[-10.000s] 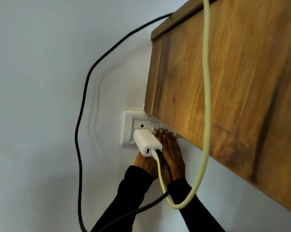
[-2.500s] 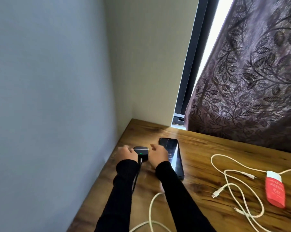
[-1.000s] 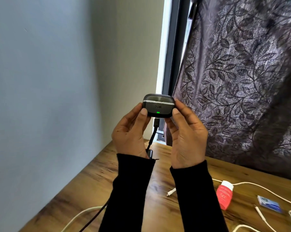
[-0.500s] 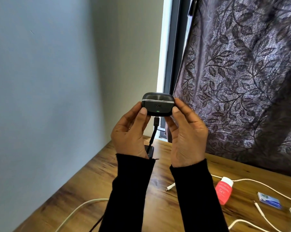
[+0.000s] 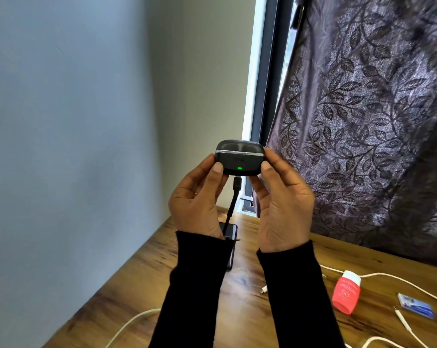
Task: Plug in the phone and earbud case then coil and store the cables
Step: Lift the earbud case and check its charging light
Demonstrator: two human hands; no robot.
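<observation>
The dark grey, rounded plastic earbud case [image 5: 239, 158], which lay on the table seconds ago beside the phone, is now raised at the frame's centre; left hand [image 5: 196, 200] pinches its 9 o'clock end with curled thumb and fingers, right hand [image 5: 282, 202] its 3 o'clock end; a green light glows on its front, and the thin black charging cable [image 5: 233, 198] hangs from its 6 o'clock underside; so, I judge, the case is charging; the black slab phone [image 5: 231, 232] lies on the brown wooden table [image 5: 142, 280] below, largely hidden, so its plug cannot be confirmed; white cables [image 5: 398, 282] at 4 o'clock remain uncoiled
</observation>
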